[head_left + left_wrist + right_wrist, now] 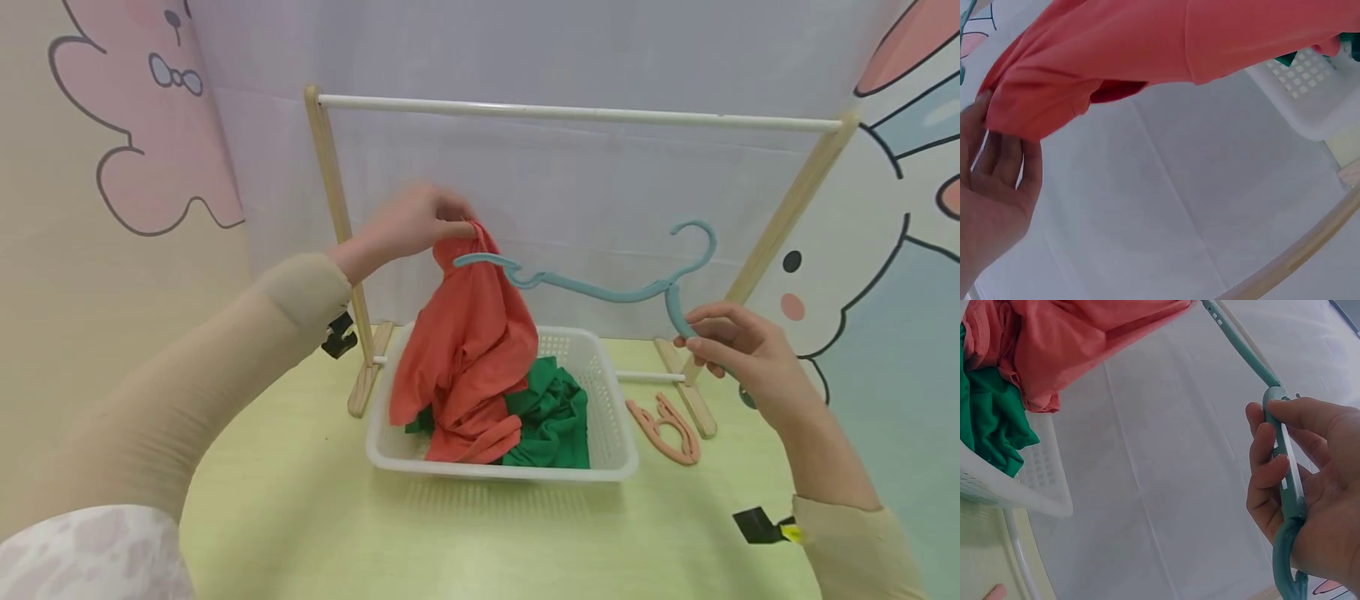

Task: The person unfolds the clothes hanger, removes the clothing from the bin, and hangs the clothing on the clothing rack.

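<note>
My left hand (420,223) pinches the top of a red garment (468,342), which hangs in loose folds down into a white plastic basket (502,472). In the left wrist view, thumb and fingers grip the cloth's edge, and a gap opens in the fabric nearby. My right hand (753,362) grips one arm of a light blue clothes hanger (600,292); its hook points up. The hanger's far end overlaps the red garment just below my left hand in the head view. In the right wrist view, fingers curl round the hanger (1293,497).
Green cloth (555,421) lies in the basket beneath the red garment. Behind stands a wooden rack with a white rail (585,112). An orange hanger (688,454) lies on the table (480,550) right of the basket, near the rack's right foot (693,400).
</note>
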Motion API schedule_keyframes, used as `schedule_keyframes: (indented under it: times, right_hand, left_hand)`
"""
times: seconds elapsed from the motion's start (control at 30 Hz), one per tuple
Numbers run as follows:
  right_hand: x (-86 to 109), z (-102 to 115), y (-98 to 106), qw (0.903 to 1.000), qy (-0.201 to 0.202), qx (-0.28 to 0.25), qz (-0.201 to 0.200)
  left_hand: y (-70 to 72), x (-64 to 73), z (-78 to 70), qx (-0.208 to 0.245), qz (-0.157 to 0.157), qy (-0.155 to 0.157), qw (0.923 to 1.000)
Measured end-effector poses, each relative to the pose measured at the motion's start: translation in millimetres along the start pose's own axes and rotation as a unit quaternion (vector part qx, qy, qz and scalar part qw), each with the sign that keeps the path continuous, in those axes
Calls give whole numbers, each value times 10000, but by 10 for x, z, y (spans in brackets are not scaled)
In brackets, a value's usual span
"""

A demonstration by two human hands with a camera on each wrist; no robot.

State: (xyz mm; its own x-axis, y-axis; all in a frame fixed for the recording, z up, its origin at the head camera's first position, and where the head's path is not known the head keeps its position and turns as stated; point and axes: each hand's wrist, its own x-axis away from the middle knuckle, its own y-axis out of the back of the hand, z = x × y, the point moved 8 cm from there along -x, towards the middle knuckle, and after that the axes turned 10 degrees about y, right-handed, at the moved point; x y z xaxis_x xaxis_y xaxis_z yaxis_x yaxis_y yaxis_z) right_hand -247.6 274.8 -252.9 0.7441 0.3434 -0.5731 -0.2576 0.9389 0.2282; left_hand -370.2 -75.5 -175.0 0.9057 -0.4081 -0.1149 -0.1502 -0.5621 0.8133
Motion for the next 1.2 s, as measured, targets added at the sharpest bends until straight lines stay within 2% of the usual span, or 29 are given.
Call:
schedule_keyframes:
  times: [0.07,0.13,0.2,0.47,0.63,0.73,0.8,0.87,0.97,1.1,1.2]
  right_hand:
    - [1,10,-2,10000,19,-15,24]
    - [5,14,-5,10000,11,-1,57]
    - [12,13,-6,10000,-12,3,73]
    - [55,-4,26,9998,-154,81,-23]
    - [57,-23,13,9999,-118,40,27]
    - [64,-40,3,9999,-127,52,51]
    - [68,-44,-1,9998,-140,92,52]
    - [70,-41,0,9999,-123,104,32]
    - [74,-38,7,9999,-106,119,19]
    - [83,-38,24,9999,-111,119,13]
    - [88,-37,31,9999,-129,106,3]
  left_hand:
    - [-178,25,17,247,704,-29,9972]
    - [-356,60,74,535,1350,-2,9894]
    - [-479,104,150,771,1722,53,9820]
    - [-731,294,561,213,1767,-9,9840]
    - [-1012,412,829,42,1939,121,9809]
    - [-1158,445,908,43,1950,143,9807]
    - [-1202,448,903,125,1877,53,9821]
    - [-1190,430,853,267,1745,-112,9842]
    - [-1056,376,744,529,1483,-335,9870]
    - [-732,282,597,743,987,-413,9915]
    - [-476,219,518,946,639,-261,9931]
